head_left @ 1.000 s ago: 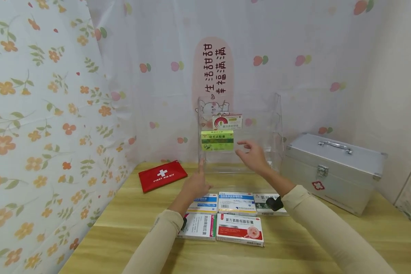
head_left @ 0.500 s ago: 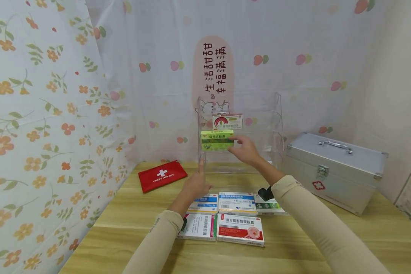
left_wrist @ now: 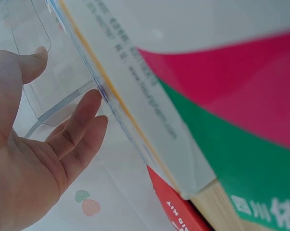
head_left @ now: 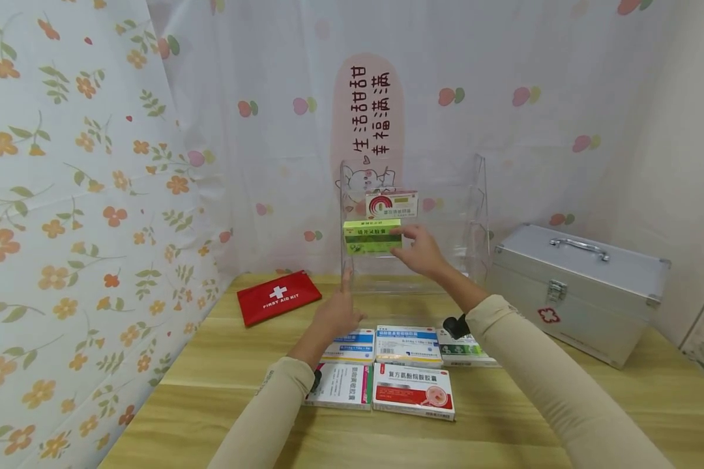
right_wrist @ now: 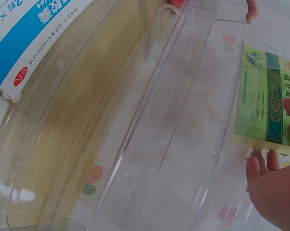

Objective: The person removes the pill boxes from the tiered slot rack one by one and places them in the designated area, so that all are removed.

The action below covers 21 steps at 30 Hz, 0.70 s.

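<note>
My right hand point(head_left: 421, 253) is at the right end of a green medicine box point(head_left: 368, 238), its finger and thumb over the end of the front face. The box stands upright in a clear acrylic rack point(head_left: 440, 277); in the right wrist view the fingertips lie on the green box point(right_wrist: 255, 103) too. Behind and above it sits a white medicine box with a red swirl point(head_left: 392, 205). My left hand point(head_left: 336, 316) holds nothing, index finger extended up at the rack's lower left corner. In the left wrist view that hand point(left_wrist: 44, 159) has loosely bent fingers beside the rack.
Below the rack lie several medicine boxes in two rows, among them a red and white one point(head_left: 413, 389) and a blue and white one point(head_left: 409, 345). A red first aid pouch point(head_left: 278, 298) lies left. A silver metal case point(head_left: 575, 293) stands right.
My right hand has moved left from beside the green box onto its right end. The left hand keeps its place at the rack's corner.
</note>
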### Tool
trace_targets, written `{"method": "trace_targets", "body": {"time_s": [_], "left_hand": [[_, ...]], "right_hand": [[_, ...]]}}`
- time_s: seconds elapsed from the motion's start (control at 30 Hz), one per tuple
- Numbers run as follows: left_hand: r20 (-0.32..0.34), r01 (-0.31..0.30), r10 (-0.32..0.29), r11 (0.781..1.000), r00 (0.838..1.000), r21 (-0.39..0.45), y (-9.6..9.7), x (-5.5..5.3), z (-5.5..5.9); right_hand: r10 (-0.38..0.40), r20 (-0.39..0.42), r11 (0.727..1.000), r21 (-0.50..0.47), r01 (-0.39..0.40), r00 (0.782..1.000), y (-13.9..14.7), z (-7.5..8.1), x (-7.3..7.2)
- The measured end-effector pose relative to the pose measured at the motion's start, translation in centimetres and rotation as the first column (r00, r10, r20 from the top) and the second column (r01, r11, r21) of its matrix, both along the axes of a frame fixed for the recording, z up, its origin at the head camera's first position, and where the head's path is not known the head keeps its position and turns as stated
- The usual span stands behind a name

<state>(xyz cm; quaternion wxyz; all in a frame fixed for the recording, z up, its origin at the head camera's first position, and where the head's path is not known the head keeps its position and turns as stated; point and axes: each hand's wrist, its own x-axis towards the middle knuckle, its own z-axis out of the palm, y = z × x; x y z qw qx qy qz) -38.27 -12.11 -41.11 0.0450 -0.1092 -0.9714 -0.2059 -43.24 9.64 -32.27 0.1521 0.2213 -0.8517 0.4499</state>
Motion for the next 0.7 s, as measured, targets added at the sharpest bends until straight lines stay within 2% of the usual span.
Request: {"method": "trace_targets", "body": {"time_s": [0.17, 0.33, 0.47, 0.7], "left_hand": [[0.007, -0.006, 0.006, 1.000, 1.000, -0.004, 0.07, -0.01, 0.21], [0.017, -0.005, 0.006, 1.000, 1.000, -0.008, 0.07, -0.01, 0.13], [0.018, -0.008, 0.008, 1.000, 1.000, -0.011, 0.07, 0.00, 0.06], [0.023, -0.013, 0.013, 1.000, 1.000, 0.006, 0.13, -0.06, -0.05]], "right_hand": [[0.019, 0.006, 1.000, -0.021, -0.019, 1.000, -0.11, 0.31, -0.01], [0.051, -0.009, 0.998, 0.027, -0.051, 0.999, 0.20, 0.45, 0.02], [0.059, -0.062, 0.995, 0.080, -0.053, 0.996, 0.41, 0.42, -0.10], [0.027, -0.140, 0.994, 0.104, -0.012, 0.990, 0.54, 0.36, -0.35]]}}
